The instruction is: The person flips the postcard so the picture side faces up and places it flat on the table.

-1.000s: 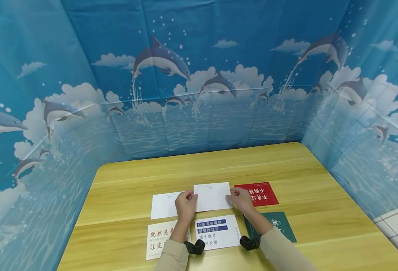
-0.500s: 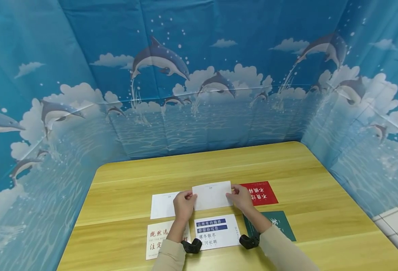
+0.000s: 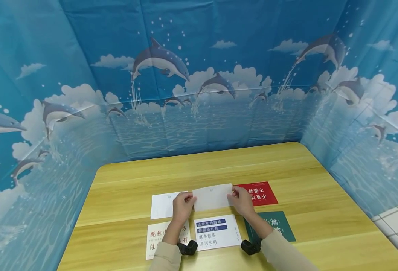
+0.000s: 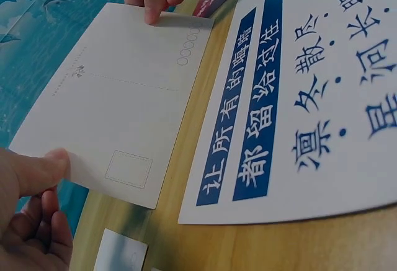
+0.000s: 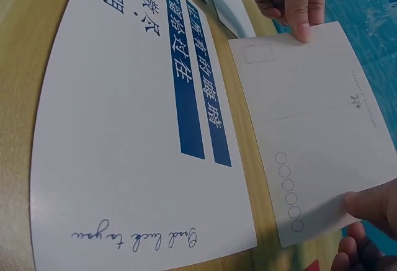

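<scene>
Both hands hold one white postcard (image 3: 212, 197) by its two short sides, above the table. On its left side the left hand (image 3: 183, 205) pinches it between thumb and fingers; the right hand (image 3: 242, 201) does the same on the right. The visible face bears a dotted line, a stamp box and a column of small circles, clear in the left wrist view on the postcard (image 4: 118, 97). Nearer the person lies a white card with blue bands (image 3: 216, 237), apart from the held one. Beyond the right hand is a red card (image 3: 261, 194), partly covered by it.
At left lie another white postcard (image 3: 161, 206) and a cream card with red lettering (image 3: 156, 235), partly hidden by the left arm. A green card (image 3: 278, 224) is partly under the right forearm. A dolphin-print curtain (image 3: 199, 113) borders the wooden table (image 3: 117, 188).
Over the last second the postcard tilts and bows slightly between the hands, its face turning a little darker. Both hands keep their hold, and the left forearm shifts slightly left. The other cards stay put.
</scene>
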Action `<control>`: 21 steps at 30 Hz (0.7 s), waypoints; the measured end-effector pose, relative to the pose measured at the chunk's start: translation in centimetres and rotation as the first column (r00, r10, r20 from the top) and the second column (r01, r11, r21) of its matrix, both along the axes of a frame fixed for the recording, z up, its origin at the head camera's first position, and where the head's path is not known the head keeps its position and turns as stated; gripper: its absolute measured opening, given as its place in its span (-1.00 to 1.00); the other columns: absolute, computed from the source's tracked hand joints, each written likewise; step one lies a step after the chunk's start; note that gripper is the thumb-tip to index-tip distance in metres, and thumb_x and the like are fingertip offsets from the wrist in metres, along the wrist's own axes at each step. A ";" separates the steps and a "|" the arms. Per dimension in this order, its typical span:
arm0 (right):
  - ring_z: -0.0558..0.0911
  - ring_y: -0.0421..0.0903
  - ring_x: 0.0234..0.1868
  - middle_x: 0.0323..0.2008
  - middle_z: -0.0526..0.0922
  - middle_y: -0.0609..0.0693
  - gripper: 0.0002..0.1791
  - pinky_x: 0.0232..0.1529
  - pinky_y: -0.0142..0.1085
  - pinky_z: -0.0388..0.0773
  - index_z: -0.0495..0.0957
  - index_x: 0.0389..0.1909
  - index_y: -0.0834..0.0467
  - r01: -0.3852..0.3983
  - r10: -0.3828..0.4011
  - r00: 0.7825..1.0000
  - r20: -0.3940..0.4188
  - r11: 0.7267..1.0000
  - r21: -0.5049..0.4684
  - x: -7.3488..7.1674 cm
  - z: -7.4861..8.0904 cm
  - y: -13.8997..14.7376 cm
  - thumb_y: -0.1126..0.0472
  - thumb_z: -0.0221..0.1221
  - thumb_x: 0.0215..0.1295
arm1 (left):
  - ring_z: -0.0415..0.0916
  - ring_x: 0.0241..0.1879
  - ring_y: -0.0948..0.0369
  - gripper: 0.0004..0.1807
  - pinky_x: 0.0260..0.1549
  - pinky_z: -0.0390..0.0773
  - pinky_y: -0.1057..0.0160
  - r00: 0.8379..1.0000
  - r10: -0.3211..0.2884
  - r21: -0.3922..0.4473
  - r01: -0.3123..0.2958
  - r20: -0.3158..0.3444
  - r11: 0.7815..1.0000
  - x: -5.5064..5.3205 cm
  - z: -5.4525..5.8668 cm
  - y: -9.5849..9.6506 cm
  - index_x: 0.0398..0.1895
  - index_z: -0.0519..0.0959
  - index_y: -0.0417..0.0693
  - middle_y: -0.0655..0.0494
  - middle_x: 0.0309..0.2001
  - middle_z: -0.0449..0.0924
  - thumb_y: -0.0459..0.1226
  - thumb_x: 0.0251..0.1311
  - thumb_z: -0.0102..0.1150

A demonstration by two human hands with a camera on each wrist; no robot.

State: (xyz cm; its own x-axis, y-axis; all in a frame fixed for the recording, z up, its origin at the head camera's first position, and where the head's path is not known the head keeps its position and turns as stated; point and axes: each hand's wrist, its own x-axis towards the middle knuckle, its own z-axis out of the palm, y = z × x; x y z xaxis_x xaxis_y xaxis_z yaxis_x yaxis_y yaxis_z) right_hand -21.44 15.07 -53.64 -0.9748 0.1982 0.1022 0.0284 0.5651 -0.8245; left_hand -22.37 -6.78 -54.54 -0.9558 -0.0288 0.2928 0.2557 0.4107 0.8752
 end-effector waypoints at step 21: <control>0.48 -0.08 -0.41 -0.43 0.57 0.02 -0.79 -0.37 -0.32 0.52 0.63 -0.23 0.31 -0.032 0.039 0.992 -0.121 0.998 0.057 2.1 0.0 0.9 0.34 0.27 0.09 | 0.46 -0.37 0.15 -0.87 -0.37 0.52 0.26 0.992 -0.048 -0.063 0.041 -0.115 0.997 1.5 0.0 -0.8 -0.34 0.64 -0.33 0.06 -0.37 0.47 -0.39 0.12 0.18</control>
